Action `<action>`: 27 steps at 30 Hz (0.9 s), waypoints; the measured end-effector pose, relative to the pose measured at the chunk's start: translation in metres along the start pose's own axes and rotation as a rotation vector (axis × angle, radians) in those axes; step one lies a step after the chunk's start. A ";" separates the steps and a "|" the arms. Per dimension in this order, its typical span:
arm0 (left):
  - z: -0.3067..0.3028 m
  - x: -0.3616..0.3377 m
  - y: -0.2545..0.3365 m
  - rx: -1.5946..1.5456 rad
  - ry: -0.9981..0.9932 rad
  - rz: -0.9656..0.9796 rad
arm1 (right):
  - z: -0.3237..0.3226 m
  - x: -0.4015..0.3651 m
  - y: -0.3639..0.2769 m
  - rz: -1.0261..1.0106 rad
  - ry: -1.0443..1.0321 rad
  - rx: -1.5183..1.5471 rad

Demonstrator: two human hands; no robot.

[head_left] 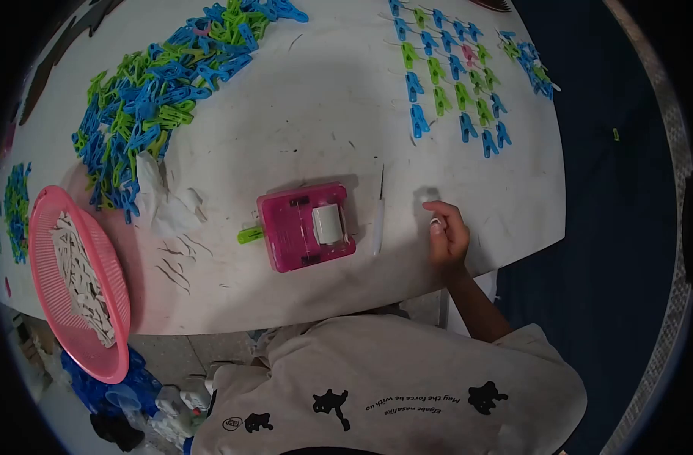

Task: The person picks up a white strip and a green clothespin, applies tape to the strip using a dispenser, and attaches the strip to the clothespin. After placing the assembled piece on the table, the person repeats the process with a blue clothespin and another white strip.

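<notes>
My right hand (448,236) hovers at the table's front right with the fingers curled and the index finger bent forward. A small white spot shows by the thumb tip; what the fingers hold, if anything, is too small to make out. Left of this hand lies a thin tool with a white handle (378,227) and a dark tip. Beside the tool is a pink device (289,231) with a white block (329,224) on it. A green clip (249,235) touches the device's left side. No part of my left hand shows.
A big heap of blue and green clips (153,95) covers the back left. Rows of clips (440,101) with thin white ties lie at the back right. White strips (81,277) fill a pink basket (117,303) at the left edge, near crumpled white material (164,205).
</notes>
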State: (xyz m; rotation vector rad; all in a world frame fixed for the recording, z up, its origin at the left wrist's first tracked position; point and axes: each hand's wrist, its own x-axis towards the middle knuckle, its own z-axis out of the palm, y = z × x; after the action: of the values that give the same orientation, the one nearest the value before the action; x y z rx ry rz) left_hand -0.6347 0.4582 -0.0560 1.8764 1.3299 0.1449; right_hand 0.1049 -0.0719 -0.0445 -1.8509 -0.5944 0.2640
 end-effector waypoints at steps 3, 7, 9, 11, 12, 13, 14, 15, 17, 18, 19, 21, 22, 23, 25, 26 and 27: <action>-0.149 0.010 0.041 0.044 -0.017 0.120 | 0.000 0.001 -0.003 -0.043 0.004 -0.046; -0.156 0.024 0.010 0.085 0.012 0.352 | 0.002 -0.001 -0.002 -0.001 0.051 0.163; -0.109 0.024 -0.025 0.076 0.037 0.452 | 0.003 -0.001 -0.003 0.021 0.062 0.150; -0.070 0.047 -0.034 0.118 0.070 0.570 | 0.004 -0.003 0.008 -0.002 0.057 0.221; -0.029 0.072 -0.038 0.131 0.098 0.633 | 0.003 0.001 0.023 -0.028 0.052 0.253; 0.024 0.096 -0.041 0.151 0.105 0.681 | 0.001 0.001 0.029 -0.028 0.044 0.280; 0.099 0.115 -0.047 0.176 0.092 0.705 | 0.007 0.002 0.024 -0.024 0.133 0.313; 0.208 0.132 -0.045 0.204 0.075 0.717 | 0.006 0.000 0.022 -0.027 0.125 0.310; 0.449 0.126 0.072 0.263 0.045 0.735 | 0.007 0.004 0.022 -0.194 0.128 0.231; 0.482 0.102 0.134 0.294 0.026 0.735 | 0.007 0.004 0.017 -0.192 0.111 0.232; 0.487 0.095 0.127 0.327 0.003 0.732 | 0.008 0.002 0.012 -0.206 0.165 0.138; 0.479 0.070 0.071 0.395 -0.038 0.740 | 0.008 0.001 0.002 -0.225 0.211 0.050; 0.476 0.065 0.050 0.432 -0.059 0.752 | 0.008 0.000 -0.002 -0.228 0.224 -0.001; 0.477 0.058 0.036 0.467 -0.083 0.764 | 0.008 -0.001 -0.004 -0.229 0.238 -0.053; 0.464 0.030 0.041 0.500 -0.118 0.759 | 0.009 0.004 0.004 -0.297 0.264 -0.055; 0.440 0.008 0.080 0.482 -0.272 0.469 | 0.009 0.004 0.007 -0.371 0.294 -0.058; 0.415 -0.012 0.126 0.452 -0.417 0.179 | 0.008 0.003 0.005 -0.369 0.279 -0.061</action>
State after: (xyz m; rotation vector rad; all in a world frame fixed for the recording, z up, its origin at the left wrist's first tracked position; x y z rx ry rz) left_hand -0.3336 0.2082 -0.2433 2.2425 0.9563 -0.4701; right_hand 0.1052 -0.0651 -0.0514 -1.7564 -0.7380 -0.2560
